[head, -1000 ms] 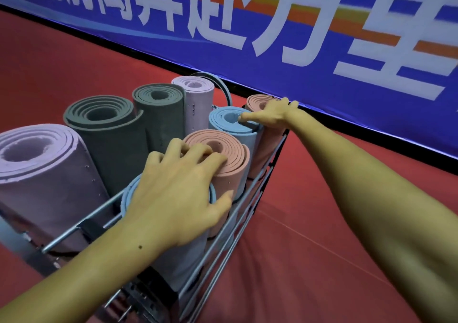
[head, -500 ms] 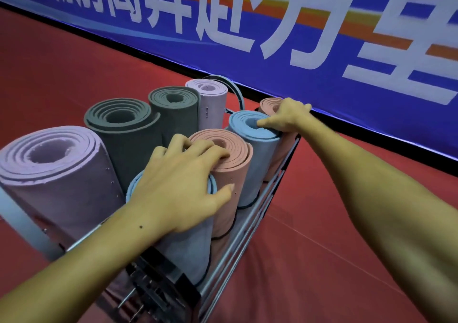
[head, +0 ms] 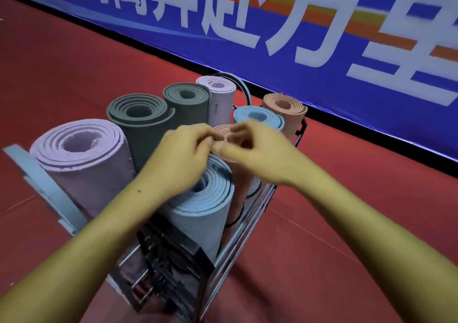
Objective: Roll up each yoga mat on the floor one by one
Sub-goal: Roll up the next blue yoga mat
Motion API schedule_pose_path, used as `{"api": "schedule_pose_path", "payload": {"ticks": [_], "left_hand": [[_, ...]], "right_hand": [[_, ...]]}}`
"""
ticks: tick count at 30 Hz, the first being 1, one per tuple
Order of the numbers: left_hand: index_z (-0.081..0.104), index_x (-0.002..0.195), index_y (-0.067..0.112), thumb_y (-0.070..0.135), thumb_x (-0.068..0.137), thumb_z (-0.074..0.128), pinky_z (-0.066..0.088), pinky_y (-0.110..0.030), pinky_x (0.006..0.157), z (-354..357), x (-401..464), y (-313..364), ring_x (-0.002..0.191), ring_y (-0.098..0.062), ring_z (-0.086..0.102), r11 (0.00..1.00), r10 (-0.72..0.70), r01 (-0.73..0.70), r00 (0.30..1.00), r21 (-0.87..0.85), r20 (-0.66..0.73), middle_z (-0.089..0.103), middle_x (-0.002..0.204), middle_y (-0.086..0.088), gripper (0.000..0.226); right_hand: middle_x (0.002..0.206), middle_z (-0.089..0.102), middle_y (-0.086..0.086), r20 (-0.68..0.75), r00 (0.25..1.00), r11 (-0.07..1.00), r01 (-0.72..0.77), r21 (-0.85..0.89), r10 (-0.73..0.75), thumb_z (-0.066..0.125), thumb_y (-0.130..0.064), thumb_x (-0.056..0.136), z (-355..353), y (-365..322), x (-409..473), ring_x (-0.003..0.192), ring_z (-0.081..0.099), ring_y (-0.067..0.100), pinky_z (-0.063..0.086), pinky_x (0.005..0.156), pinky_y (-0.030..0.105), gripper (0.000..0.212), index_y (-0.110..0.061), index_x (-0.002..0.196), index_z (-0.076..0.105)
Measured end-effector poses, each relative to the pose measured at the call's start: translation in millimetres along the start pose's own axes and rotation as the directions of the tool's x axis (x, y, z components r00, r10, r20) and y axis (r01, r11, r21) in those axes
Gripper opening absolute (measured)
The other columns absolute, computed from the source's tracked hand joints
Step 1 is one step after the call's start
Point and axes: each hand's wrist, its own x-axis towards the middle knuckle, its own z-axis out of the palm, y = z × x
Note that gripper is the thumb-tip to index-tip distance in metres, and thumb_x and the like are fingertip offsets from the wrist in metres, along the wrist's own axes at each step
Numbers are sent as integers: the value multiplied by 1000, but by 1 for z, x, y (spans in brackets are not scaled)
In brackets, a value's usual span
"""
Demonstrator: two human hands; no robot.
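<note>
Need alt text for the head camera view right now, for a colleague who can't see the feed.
Two bare hands, the left hand and right hand, meet with curled fingers above rolled yoga mats standing upright in a metal cart; motion blur hides whether they hold anything. The mats are purple, grey, blue and pink. The cart stands on a red floor beside a blue banner.

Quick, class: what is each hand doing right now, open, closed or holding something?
Left hand: fingers curled above the near blue mat; blurred, grip cannot be told.
Right hand: curled over the pink mat; also unclear.
</note>
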Motion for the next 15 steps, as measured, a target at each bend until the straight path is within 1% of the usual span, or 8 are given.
{"api": "schedule_pose_path", "payload": {"ticks": [1,3,4,5,8,10,12,15], "left_hand": [[70,125,36,29,99,55,52,-41,98,-8,0,-8,118,-16,65,997,26,-27,1000,77,16,73,123,14,30],[58,141,40,37,98,56,50,-47,104,-12,-2,-23,131,-18,59,985,19,-37,995,170,102,65,140,13,43],[54,147,37,38,99,57,48,-47,109,-10,-3,-28,134,-18,57,993,-12,-8,986,121,166,62,146,10,48],[52,150,32,38,101,57,45,-45,113,-6,-4,-33,136,-16,56,999,-23,17,975,29,220,60,148,9,50],[57,148,26,32,104,59,43,-40,117,7,-6,-34,134,-1,55,984,38,17,951,-175,306,62,145,14,44],[61,145,26,24,105,61,45,-41,116,13,-5,-31,131,0,58,978,44,13,963,-209,265,65,141,14,40],[64,142,27,22,104,63,47,-42,113,16,-3,-27,127,-4,61,981,-6,44,980,-189,197,68,136,12,38],[69,131,34,35,99,63,51,-44,107,10,-3,-21,121,-8,65,993,-73,85,988,-86,138,72,127,14,33]], "right_hand": [[103,63,-10,72,997,993,-21,-119,30,64,-85,73,8,-7,-11,103,57,17,49,78,39,66,-25,102,63],[128,56,-5,101,992,945,-44,-323,80,58,-95,65,18,-13,-24,123,44,24,49,87,49,91,-23,120,58],[135,52,-3,78,992,938,-67,-339,99,58,-96,63,19,-14,-25,128,39,26,49,92,53,99,-21,129,54],[134,50,-1,48,993,942,-91,-324,112,59,-95,63,19,-12,-25,126,37,27,49,94,54,101,-20,130,52],[119,51,2,-18,987,936,-155,-316,158,63,-92,62,16,1,-23,114,40,29,45,94,48,96,-19,124,55],[119,52,-1,-65,984,942,-175,-287,163,61,-93,57,16,10,-21,114,42,28,42,92,44,101,-20,127,55],[124,50,0,-97,980,950,-194,-244,176,64,-87,60,21,10,-17,120,39,29,39,90,41,101,-19,134,53],[132,48,4,-87,977,950,-210,-233,195,69,-78,72,26,3,-13,128,33,30,43,94,44,95,-18,142,48]]}}
